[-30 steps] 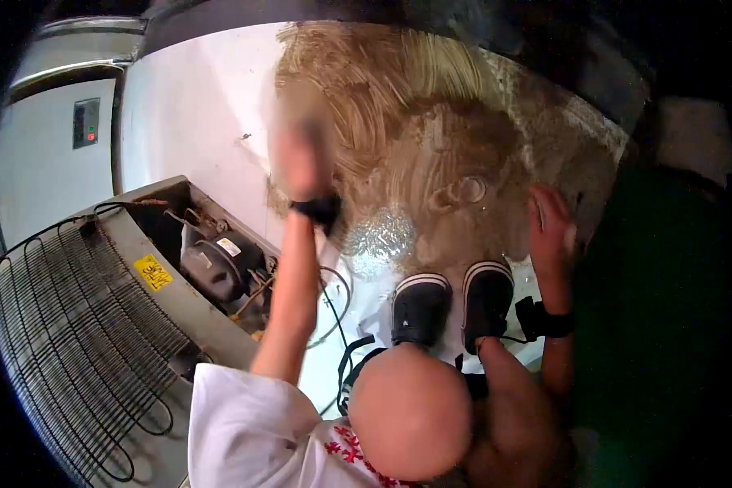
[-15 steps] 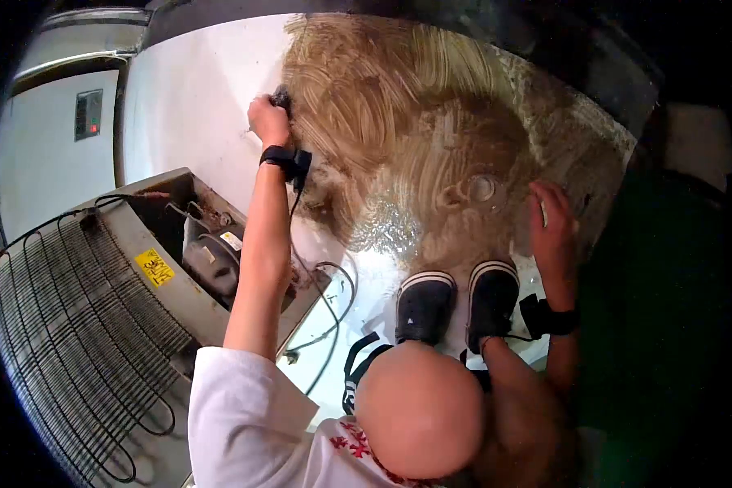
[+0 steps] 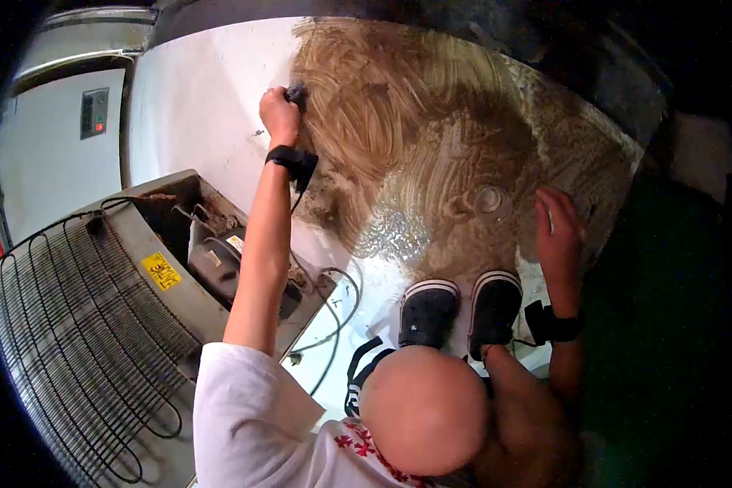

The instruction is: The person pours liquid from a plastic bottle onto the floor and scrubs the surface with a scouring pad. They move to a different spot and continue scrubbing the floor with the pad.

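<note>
At the far left edge of a wet brown smear, my left hand [image 3: 279, 116] is closed around a small dark scouring pad [image 3: 296, 93]. The pad touches the white surface [image 3: 211, 89] where it meets the brown grime [image 3: 366, 98], which is streaked with curved wiping marks. My right hand [image 3: 559, 236] hangs over the right side of the grime, fingers loosely stretched and nothing visible in them. Left of that hand, a round clear lid-like disc [image 3: 490, 200] lies in the dirt. A patch of white suds [image 3: 394, 232] glistens near my shoes.
On the left stands an appliance with a wire condenser grid [image 3: 81, 342], a dark compressor [image 3: 218, 264] and a yellow label [image 3: 161, 272]. A black cable [image 3: 356, 286] loops beside my black shoes [image 3: 429, 313]. My bent knee [image 3: 423, 411] is in the foreground.
The whole view has shifted slightly. My left hand stays at the grime's left edge with the scouring pad, moving only a little; my right hand keeps nearly the same pose.
</note>
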A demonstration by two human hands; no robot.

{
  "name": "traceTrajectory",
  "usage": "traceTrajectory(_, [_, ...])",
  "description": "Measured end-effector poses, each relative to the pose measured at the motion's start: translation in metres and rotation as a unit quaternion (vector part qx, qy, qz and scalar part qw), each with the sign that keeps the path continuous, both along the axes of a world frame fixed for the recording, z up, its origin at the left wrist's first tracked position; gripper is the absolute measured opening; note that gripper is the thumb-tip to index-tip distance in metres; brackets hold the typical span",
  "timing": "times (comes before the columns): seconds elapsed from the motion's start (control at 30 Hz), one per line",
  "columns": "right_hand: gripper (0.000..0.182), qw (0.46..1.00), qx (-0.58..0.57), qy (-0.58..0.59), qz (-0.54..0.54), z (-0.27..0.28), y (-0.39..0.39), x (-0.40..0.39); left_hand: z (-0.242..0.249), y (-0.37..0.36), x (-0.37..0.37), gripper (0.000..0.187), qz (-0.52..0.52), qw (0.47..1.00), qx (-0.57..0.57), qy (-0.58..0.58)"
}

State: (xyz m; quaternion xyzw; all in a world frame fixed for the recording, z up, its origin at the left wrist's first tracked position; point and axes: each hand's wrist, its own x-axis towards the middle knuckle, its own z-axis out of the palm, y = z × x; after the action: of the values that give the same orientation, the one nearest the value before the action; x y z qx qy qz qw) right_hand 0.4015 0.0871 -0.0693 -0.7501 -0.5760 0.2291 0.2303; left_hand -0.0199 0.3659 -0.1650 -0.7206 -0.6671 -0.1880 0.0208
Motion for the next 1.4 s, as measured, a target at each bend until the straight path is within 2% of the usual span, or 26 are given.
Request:
traceTrajectory(0.1, [0.02, 0.999, -0.023, -0.011, -0.024, 0.003, 0.002, -0.001, -0.003, -0.055, 0.001, 0.024, 0.059, 0.994, -0.077, 0.05])
traceTrajectory(0.13, [0.02, 0.999, -0.023, -0.015, -0.019, 0.004, 0.005, -0.001, 0.008, -0.084, 0.018, 0.024, 0.043, 0.996, -0.015, -0.077])
traceTrajectory(0.2, [0.02, 0.999, -0.03, -0.019, -0.007, 0.004, 0.006, -0.002, 0.0, -0.103, 0.018, 0.024, 0.075, 0.996, -0.019, -0.036])
traceTrajectory(0.27, [0.02, 1.0, -0.024, 0.002, -0.01, -0.006, 0.002, -0.002, -0.001, -0.087, 0.007, 0.024, -0.029, 0.993, 0.095, 0.066])
traceTrajectory(0.33, [0.02, 1.0, -0.017, 0.008, -0.011, -0.011, 0.0, -0.001, 0.003, -0.033, -0.004, 0.025, 0.057, 0.994, -0.059, 0.067])
traceTrajectory(0.43, [0.019, 1.0, -0.014, -0.003, -0.015, -0.005, 0.001, -0.004, 0.002, -0.003, -0.013, 0.015, 0.01, 0.999, 0.007, 0.04])
traceTrajectory(0.5, [0.019, 1.0, -0.016, -0.005, -0.01, 0.005, 0.006, -0.005, -0.002, -0.043, -0.008, 0.018, 0.021, 0.998, -0.023, 0.059])
traceTrajectory(0.53, [0.019, 1.0, -0.01, -0.008, -0.002, 0.002, 0.009, -0.002, -0.01, -0.072, -0.013, 0.022, 0.015, 0.999, -0.045, 0.024])
traceTrajectory(0.57, [0.02, 1.0, -0.005, -0.008, 0.003, -0.004, 0.009, -0.002, -0.002, -0.104, -0.002, 0.023, 0.029, 1.0, -0.002, 0.007])
traceTrajectory(0.6, [0.02, 1.0, -0.002, -0.008, 0.008, -0.007, 0.008, -0.003, 0.0, -0.124, -0.001, 0.027, 0.081, 0.995, -0.059, -0.017])
traceTrajectory(0.63, [0.019, 1.0, 0.007, 0.001, 0.008, -0.007, 0.009, -0.004, 0.006, -0.135, 0.005, 0.03, 0.089, 0.994, -0.056, -0.004])
traceTrajectory(0.7, [0.019, 1.0, 0.021, 0.016, 0.0, -0.007, 0.008, -0.008, 0.002, -0.121, 0.002, 0.027, 0.1, 0.993, -0.06, -0.015])
traceTrajectory(0.77, [0.019, 1.0, 0.008, 0.01, -0.01, -0.009, 0.002, -0.007, -0.003, -0.09, -0.012, 0.023, 0.057, 0.997, -0.037, 0.036])
traceTrajectory(0.8, [0.019, 1.0, 0.002, 0.004, -0.013, -0.009, 0.001, -0.004, 0.001, -0.071, -0.016, 0.028, 0.059, 0.996, -0.046, 0.058])
traceTrajectory(0.83, [0.018, 1.0, 0.003, 0.0, -0.011, -0.009, 0.0, -0.004, 0.001, -0.059, -0.017, 0.026, 0.027, 0.999, 0.02, 0.015])
traceTrajectory(0.9, [0.018, 1.0, 0.006, -0.006, -0.003, -0.006, 0.001, -0.005, 0.0, -0.067, -0.012, 0.025, 0.07, 0.997, -0.03, 0.013])
traceTrajectory(0.97, [0.018, 1.0, 0.0, -0.011, 0.008, -0.001, 0.007, -0.008, -0.001, -0.109, -0.006, 0.028, 0.078, 0.996, -0.039, -0.01])
traceTrajectory(1.03, [0.018, 1.0, -0.001, 0.0, 0.012, -0.001, 0.009, -0.013, -0.003, -0.135, 0.002, 0.029, 0.129, 0.989, -0.05, -0.052])
traceTrajectory(1.23, [0.018, 1.0, -0.007, 0.002, -0.001, 0.0, 0.004, -0.01, 0.006, -0.058, -0.022, 0.021, 0.069, 0.997, -0.021, 0.04])
traceTrajectory(1.3, [0.018, 1.0, 0.001, -0.003, 0.004, 0.0, 0.005, -0.003, -0.003, -0.063, -0.023, 0.022, 0.069, 0.997, -0.027, 0.01])
traceTrajectory(1.37, [0.018, 1.0, -0.012, -0.008, 0.007, 0.004, 0.008, 0.0, 0.008, -0.098, 0.0, 0.025, 0.074, 0.995, -0.069, -0.011])
traceTrajectory(1.4, [0.018, 1.0, -0.019, -0.01, 0.004, 0.004, 0.009, 0.0, 0.006, -0.111, 0.007, 0.025, 0.089, 0.995, -0.041, -0.019])
